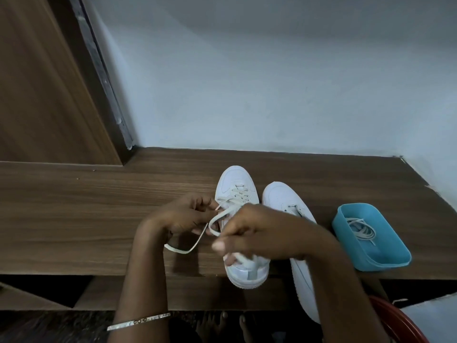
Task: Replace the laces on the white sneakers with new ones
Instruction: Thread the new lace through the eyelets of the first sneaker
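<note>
You are pinching a white lace (176, 250) with both hands over the left sneaker (235, 184), which is standing on the wooden table (99, 206) with its toe pointing away from you. Your left hand (188, 214) is curling its fingers round one strand, whose slack is looping down onto the table. Your right hand (252, 233) is gripping the other strand above the shoe's collar. The right sneaker (279, 196) is standing just beside it, its heel overhanging the table edge. Near that shoe, loose laces (363, 231) are lying in a blue tray (380, 264). A bangle (138, 321) is circling your left forearm.
</note>
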{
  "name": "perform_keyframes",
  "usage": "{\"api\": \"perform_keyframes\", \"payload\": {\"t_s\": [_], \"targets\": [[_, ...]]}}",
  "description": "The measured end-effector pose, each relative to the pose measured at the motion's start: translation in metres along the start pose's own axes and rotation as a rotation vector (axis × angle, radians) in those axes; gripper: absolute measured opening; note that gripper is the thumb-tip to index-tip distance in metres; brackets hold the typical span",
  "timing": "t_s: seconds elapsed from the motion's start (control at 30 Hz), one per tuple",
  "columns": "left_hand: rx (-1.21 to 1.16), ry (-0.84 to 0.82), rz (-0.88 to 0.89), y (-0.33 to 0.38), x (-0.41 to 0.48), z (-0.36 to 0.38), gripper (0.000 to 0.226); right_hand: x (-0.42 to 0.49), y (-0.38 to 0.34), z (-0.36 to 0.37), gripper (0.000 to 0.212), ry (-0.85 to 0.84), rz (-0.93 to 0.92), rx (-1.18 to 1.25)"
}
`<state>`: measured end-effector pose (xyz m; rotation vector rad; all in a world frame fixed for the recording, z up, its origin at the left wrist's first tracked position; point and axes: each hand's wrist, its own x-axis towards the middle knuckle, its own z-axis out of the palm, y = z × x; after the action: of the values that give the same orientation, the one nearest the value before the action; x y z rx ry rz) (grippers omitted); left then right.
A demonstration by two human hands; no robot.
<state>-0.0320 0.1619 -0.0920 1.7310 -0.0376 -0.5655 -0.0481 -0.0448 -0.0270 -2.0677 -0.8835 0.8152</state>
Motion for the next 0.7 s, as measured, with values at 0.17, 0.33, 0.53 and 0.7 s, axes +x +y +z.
{"api": "perform_keyframes", "payload": {"t_s": [0.17,0.33,0.53,0.7], "targets": [[0.053,-0.003,-0.04,0.003,-0.002,-0.001,0.041,-0.052,0.02,-0.037,0.021,0.138,0.167,0.291],[0.059,0.209,0.023,0.007,-0.008,0.016,0.049,-0.068,0.032,-0.03,0.012,0.075,0.433,0.278],[0.213,0.44,0.066,0.005,-0.019,0.045,0.044,-0.066,0.043,-0.005,0.013,0.546,0.551,0.234],[0.31,0.514,0.046,-0.002,-0.029,0.08,0.035,-0.043,0.041,0.024,0.009,0.938,0.527,0.05]]}}
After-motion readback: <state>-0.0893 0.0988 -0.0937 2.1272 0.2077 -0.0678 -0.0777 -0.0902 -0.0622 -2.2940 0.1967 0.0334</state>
